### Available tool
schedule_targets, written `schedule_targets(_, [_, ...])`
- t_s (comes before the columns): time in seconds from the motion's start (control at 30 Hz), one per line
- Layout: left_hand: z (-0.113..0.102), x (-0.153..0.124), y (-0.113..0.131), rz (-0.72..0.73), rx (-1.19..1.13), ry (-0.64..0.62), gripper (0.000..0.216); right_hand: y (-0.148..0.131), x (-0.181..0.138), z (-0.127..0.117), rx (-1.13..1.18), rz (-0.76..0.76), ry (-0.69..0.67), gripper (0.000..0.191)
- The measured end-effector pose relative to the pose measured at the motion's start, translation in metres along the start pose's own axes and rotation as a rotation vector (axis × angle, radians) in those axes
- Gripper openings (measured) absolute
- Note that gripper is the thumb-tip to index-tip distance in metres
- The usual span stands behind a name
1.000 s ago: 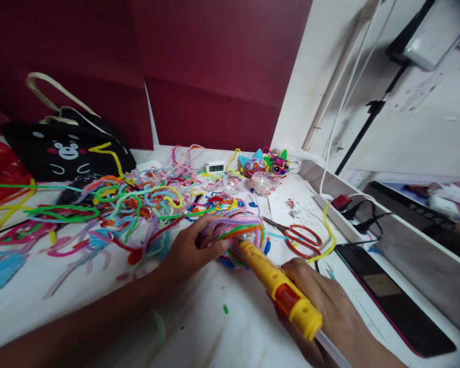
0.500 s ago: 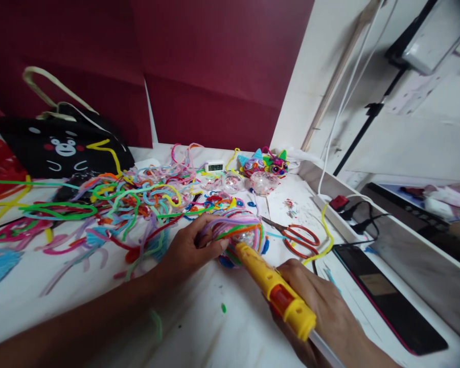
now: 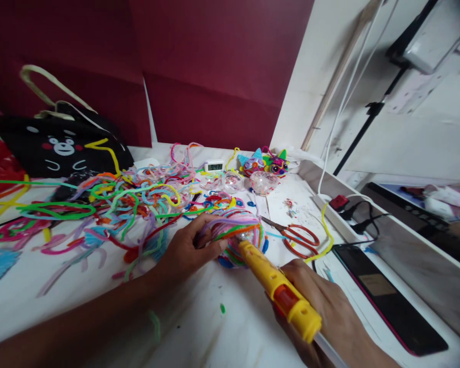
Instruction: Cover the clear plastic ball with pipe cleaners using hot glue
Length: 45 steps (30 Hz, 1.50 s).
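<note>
Fingers [image 3: 210, 245] of the left hand [image 3: 184, 250] curl loosely around the near-left side of a ball [image 3: 239, 237] wrapped in bright pipe cleaners, thumb pressed to its side; the ball sits on the white table [image 3: 199, 317] at the picture's centre. Starting far left, at nine o'clock from the ball, loose pipe cleaners [image 3: 111, 204] sprawl in a tangle of green, pink, blue and orange. At ten o'clock stands a black bag [image 3: 61, 148] with a bear face. At twelve o'clock, near the wall, are a small clock [image 3: 215, 166], two clear balls [image 3: 249, 182] and a finished cat-eared ball [image 3: 264, 163]. At five o'clock the right hand [image 3: 325, 312] is closed around a yellow glue gun [image 3: 278, 291], its tip touching the ball. At three o'clock lie red scissors [image 3: 301, 237], with a phone [image 3: 387, 296] beyond them at four o'clock.
</note>
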<state>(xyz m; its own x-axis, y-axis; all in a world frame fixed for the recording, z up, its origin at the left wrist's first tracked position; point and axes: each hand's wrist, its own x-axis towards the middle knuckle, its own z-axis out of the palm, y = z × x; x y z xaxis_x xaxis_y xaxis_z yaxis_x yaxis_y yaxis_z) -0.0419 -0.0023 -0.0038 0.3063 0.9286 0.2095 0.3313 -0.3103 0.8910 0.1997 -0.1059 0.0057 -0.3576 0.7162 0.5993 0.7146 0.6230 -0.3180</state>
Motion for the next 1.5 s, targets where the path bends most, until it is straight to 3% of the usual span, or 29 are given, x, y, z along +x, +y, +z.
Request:
schedule_targets(0.33, [0.0007, 0.0012, -0.0029, 0.008, -0.011, 0.036, 0.037, 0.0027, -0.0057, -0.0022, -0.013, 0.030, -0.051, 0.008])
schedule_targets(1.17, [0.0018, -0.0004, -0.0028, 0.015, 0.005, 0.009, 0.036, 0.0002, -0.0030, -0.0009, -0.006, -0.046, -0.005, 0.005])
schedule_targets(1.37, [0.0005, 0.0020, 0.0001, -0.003, -0.013, 0.013, 0.032, 0.0013, -0.0037, -0.0045, -0.047, 0.030, -0.033, 0.003])
schedule_targets(1.5, [0.0019, 0.0017, 0.0015, -0.007, -0.009, 0.018, 0.034, 0.0006, -0.0018, -0.0033, -0.043, -0.035, -0.004, 0.003])
